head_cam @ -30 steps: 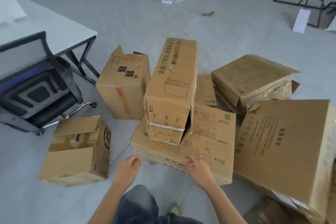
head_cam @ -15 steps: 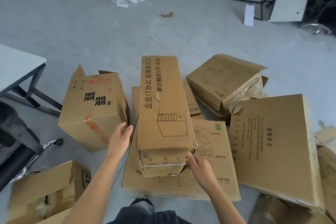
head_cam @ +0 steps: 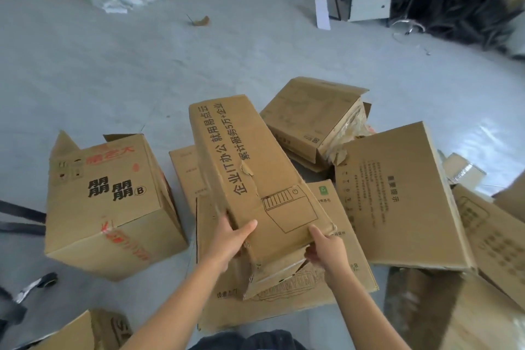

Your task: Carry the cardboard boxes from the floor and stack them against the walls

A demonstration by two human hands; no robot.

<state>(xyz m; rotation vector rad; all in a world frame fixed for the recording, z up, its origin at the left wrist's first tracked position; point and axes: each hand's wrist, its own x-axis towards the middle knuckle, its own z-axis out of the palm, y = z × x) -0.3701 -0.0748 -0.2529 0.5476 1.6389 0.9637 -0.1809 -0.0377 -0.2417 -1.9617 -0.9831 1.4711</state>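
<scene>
Held open beside the long box (head_cam: 250, 167) half a second ago, the left hand (head_cam: 230, 240) now grips its near left edge, thumb on top; the right hand (head_cam: 326, 250) curls round the near right corner.

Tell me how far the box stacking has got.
Done: nothing that shows; no stack against a wall is in view. In hand: the left hand and right hand grip the near end of the long box, which lies on a flat box. Left: that one, the red-printed box, the big box, the open box and others lying on the floor.
</scene>
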